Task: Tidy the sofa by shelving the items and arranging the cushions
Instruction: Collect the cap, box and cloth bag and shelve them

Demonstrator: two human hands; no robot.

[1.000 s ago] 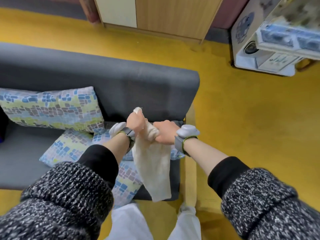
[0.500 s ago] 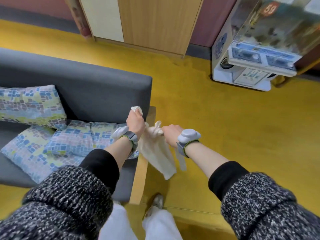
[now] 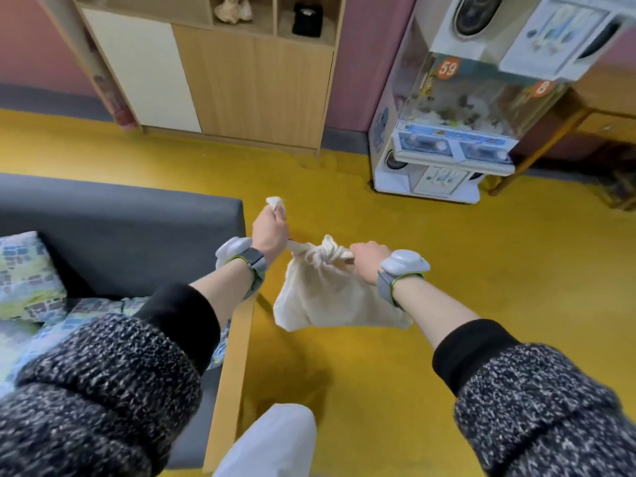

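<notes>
You hold a cream cloth bag (image 3: 323,297) in both hands, out over the yellow floor (image 3: 464,270) beside the sofa (image 3: 120,232).

Your left hand (image 3: 270,230) is closed into a fist around one end of the bag's tie, a white tip poking out above the fingers (image 3: 280,211). Your right hand (image 3: 370,259) is clenched on the gathered neck at the knot, and the bag's body hangs below between your wrists, clear of the sofa's wooden armrest (image 3: 234,356). Two patterned cushions (image 3: 27,277) lie on the sofa seat at your left. Ahead stands the wooden shelf unit (image 3: 254,80), its open compartments holding a crumpled pale item (image 3: 233,8) and a black object (image 3: 307,18).
</notes>
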